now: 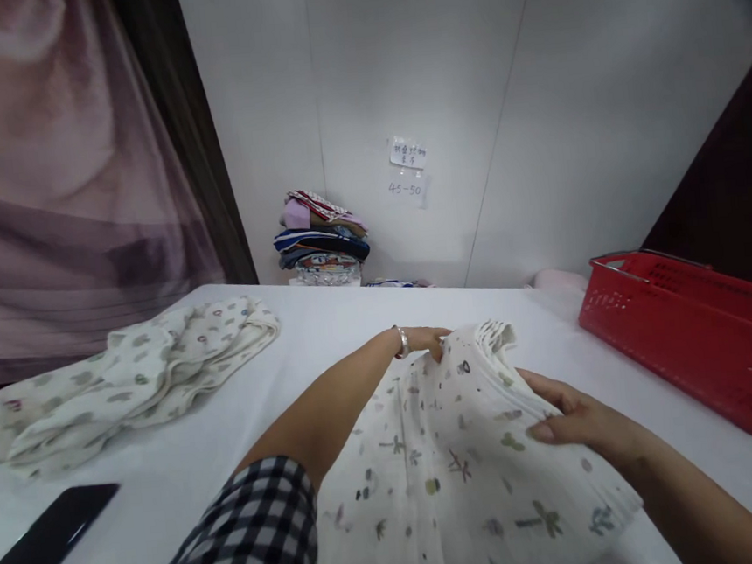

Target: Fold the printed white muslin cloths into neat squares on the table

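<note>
Gripping the plant-print cloth [465,476] between thumbs and fingers on the white-covered table [327,321], left hand [429,343] and right hand [576,422] hold it partly folded in layers; a spotted cloth [127,374] at left lies bunched, unfolded

We find the held cloth [460,446] white with green, brown and grey plant prints; sleeve [246,535] black-and-white checked; basket [677,339] red; surface [339,316] white.

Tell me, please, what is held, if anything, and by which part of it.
The white printed cloth in front: the left grip holds its far edge, the right grip its layered right edge.
</note>
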Tool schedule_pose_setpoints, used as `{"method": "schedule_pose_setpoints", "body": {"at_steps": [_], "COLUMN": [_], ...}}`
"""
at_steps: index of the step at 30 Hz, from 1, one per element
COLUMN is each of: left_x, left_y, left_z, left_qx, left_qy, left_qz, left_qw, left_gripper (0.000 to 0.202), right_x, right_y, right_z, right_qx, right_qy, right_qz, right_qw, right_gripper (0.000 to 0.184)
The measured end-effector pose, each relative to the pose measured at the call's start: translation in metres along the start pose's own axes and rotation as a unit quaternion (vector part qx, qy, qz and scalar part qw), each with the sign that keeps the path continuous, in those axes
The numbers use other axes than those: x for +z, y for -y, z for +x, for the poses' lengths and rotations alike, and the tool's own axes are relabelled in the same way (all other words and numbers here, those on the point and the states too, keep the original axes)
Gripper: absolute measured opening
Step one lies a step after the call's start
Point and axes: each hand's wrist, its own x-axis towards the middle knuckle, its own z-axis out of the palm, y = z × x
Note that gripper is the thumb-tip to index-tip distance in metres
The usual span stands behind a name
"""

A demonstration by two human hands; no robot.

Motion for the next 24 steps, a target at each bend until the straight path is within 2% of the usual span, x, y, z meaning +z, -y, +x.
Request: {"method": "schedule_pose_setpoints", "body": {"at_steps": [3,7,11,15,17,19,22,24], "left_x": [0.015,0.019,0.003,-0.018,-0.030,-0.045,-0.073,-0.094], "left_y": [-0.002,-0.006,-0.011,-0.024,-0.034,-0.049,-0.079,-0.104], "left_z": [-0.001,-0.011,-0.034,-0.064,-0.076,-0.084,-0.091,-0.096], "left_qx": [-0.001,-0.012,0.008,0.048,0.064,0.070,0.067,0.094], "left_qy": [0.030,0.016,-0.009,-0.042,-0.081,-0.139,-0.242,-0.324], "left_qz": [-0.044,-0.097,-0.129,-0.145,-0.130,-0.107,-0.077,-0.052], "left_qw": [0.999,0.995,0.992,0.987,0.986,0.982,0.965,0.940], "left_gripper": [0.057,0.034,0.027,0.027,0.027,0.025,0.025,0.027], "right_x": [0.000,0.001,0.004,0.000,-0.011,-0.026,-0.048,-0.055], "right_y": [-0.001,0.000,0.005,0.018,0.034,0.061,0.117,0.162], "right_z": [-0.002,-0.009,-0.020,-0.025,-0.019,-0.009,0.011,0.020], "right_qx": [-0.002,-0.008,0.000,0.000,-0.003,-0.006,-0.003,-0.012], "right_qy": [0.013,0.011,-0.011,-0.080,-0.118,-0.152,-0.205,-0.238], "right_qz": [-0.004,-0.016,-0.018,-0.005,-0.022,-0.059,-0.136,-0.191], "right_qw": [1.000,1.000,1.000,0.997,0.993,0.987,0.969,0.952], "right_gripper": [0.079,0.080,0.080,0.081,0.079,0.074,0.054,0.040]}}
